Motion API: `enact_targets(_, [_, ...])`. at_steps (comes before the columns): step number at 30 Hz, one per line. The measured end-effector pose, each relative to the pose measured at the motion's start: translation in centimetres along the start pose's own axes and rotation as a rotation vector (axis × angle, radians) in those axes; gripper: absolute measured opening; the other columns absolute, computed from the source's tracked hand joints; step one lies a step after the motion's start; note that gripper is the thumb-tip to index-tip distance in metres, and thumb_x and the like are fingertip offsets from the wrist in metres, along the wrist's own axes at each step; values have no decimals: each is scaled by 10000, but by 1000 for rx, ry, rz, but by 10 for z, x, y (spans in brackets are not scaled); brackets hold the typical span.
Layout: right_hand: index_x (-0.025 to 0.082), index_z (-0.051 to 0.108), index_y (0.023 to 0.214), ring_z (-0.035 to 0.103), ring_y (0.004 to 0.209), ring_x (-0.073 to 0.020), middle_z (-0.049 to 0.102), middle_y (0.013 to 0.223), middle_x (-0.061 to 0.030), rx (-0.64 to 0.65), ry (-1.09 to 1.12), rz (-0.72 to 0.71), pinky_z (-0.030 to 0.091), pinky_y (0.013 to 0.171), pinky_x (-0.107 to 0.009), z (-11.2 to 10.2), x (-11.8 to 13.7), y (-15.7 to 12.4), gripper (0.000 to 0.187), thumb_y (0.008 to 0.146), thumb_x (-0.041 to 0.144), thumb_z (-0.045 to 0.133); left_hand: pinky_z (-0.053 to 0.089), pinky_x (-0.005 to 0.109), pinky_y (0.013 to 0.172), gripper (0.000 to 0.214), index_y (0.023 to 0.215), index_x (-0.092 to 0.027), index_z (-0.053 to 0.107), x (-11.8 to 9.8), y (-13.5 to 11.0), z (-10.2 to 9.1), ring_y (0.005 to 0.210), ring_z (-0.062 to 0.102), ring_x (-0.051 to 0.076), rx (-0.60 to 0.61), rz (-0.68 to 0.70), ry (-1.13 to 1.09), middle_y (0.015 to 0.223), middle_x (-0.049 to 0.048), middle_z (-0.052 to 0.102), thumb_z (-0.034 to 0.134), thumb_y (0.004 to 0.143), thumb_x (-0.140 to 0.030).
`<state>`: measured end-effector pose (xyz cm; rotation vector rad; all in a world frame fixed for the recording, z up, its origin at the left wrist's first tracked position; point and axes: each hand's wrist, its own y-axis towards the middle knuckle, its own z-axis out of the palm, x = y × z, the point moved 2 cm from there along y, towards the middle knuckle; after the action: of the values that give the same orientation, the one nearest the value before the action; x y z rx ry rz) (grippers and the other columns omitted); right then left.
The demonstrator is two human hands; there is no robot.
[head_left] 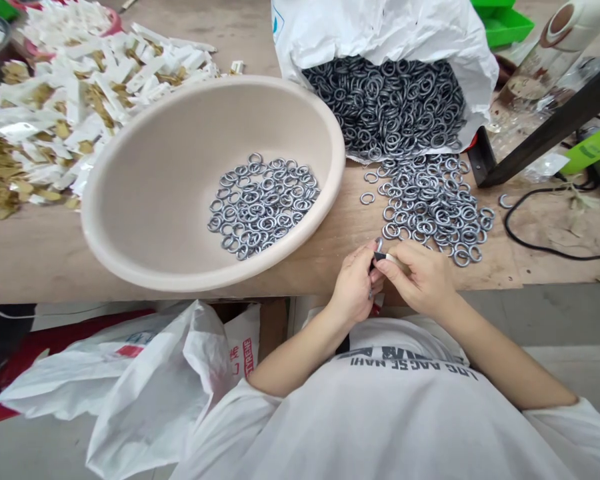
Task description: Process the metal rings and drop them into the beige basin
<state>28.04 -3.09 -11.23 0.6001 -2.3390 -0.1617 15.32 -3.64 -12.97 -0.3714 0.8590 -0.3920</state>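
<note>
Both hands meet at the table's near edge, fingers pinched together. My left hand (356, 283) grips a small metal ring (379, 245) that pokes up above its fingers. My right hand (420, 277) pinches a small dark-and-light piece (383, 257) against that ring; I cannot make out what the piece is. Just beyond the hands lies a loose heap of silver rings (433, 203) on the wooden table (45, 250). To the left stands a large beige bowl (145, 193) with several rings (263, 203) in its bottom.
An open white sack (380, 33) spills darker rings (385, 103) at the back. White and gold packets (70, 100) are piled at the far left. A black bar (550, 130), a black cable (535, 243), green trays (505, 23) sit right. White plastic bags (145, 387) lie below the table.
</note>
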Motion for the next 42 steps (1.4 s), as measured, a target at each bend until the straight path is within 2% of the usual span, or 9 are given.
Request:
enact_targets(6, [215, 608, 796, 539, 680, -178, 619, 732, -28, -212, -112, 250, 320, 632, -307, -7, -28, 20, 396, 1020, 505, 461, 180, 174, 372, 422, 674, -185, 444, -1, -12, -13, 384, 244, 37, 34, 22, 14, 477, -81, 364, 686, 851, -481])
enact_targets(10, [206, 700, 990, 608, 769, -219, 697, 972, -87, -29, -443, 230, 269, 599, -310, -3, -33, 35, 346, 942, 530, 589, 199, 167, 379, 324, 788, -147, 584, -12, -12, -27, 396, 306, 31, 16, 85, 4, 558, -45, 507, 684, 858, -447])
enact_targets(13, [205, 719, 1019, 610, 761, -217, 702, 989, -94, 59, -486, 240, 266, 590, -310, 3, -36, 40, 276, 932, 447, 617, 201, 163, 375, 287, 1011, -139, 661, -23, -7, -34, 399, 329, 23, 55, 116, 4, 680, -15, 618, 674, 859, -382])
enact_targets(18, [193, 689, 861, 559, 701, -168, 660, 804, -29, -57, 155, 313, 376, 607, -283, -2, -40, 36, 264, 904, 451, 656, 202, 155, 361, 297, 913, -173, 610, -27, 5, -26, 451, 413, 46, 57, 48, -79, 748, -5, 626, 657, 832, -456])
enact_targets(22, [201, 648, 859, 441, 532, -103, 580, 699, 22, -53, 705, 432, 354, 492, -248, -2, -22, 17, 333, 872, 530, 693, 210, 162, 377, 460, 862, -176, 583, -13, 13, -7, 476, 414, 56, 59, 104, 92, 688, -24, 547, 660, 831, -628])
enact_targets(28, [224, 597, 870, 524, 671, -126, 573, 788, 13, -221, 789, 420, 487, 642, -260, 10, -13, -2, 318, 826, 497, 755, 361, 183, 522, 478, 753, -175, 538, 6, 18, 4, 572, 404, 70, 66, 302, 258, 662, -38, 479, 669, 846, -625])
enact_targets(32, [243, 582, 980, 583, 728, -157, 624, 894, -13, -106, 871, 394, 522, 680, -294, 10, -23, 8, 391, 813, 561, 738, 312, 191, 478, 505, 720, -175, 527, 9, 18, 7, 530, 369, 73, 93, 269, 238, 608, -35, 458, 652, 846, -649])
enact_targets(36, [221, 577, 862, 530, 677, -143, 583, 766, 2, -83, 647, 299, 440, 652, -276, -6, -26, 12, 378, 946, 589, 555, 177, 196, 394, 545, 679, -191, 439, 6, 16, 11, 432, 248, 54, 118, 173, 156, 527, -57, 387, 630, 846, -674])
enact_targets(42, [206, 540, 756, 475, 645, -133, 536, 691, 6, 4, 97, 31, 309, 623, -281, -15, -7, -2, 363, 999, 474, 514, 182, 191, 388, 588, 665, -185, 428, 0, 14, 12, 427, 242, 38, 1, 157, 70, 539, -76, 347, 705, 770, -692])
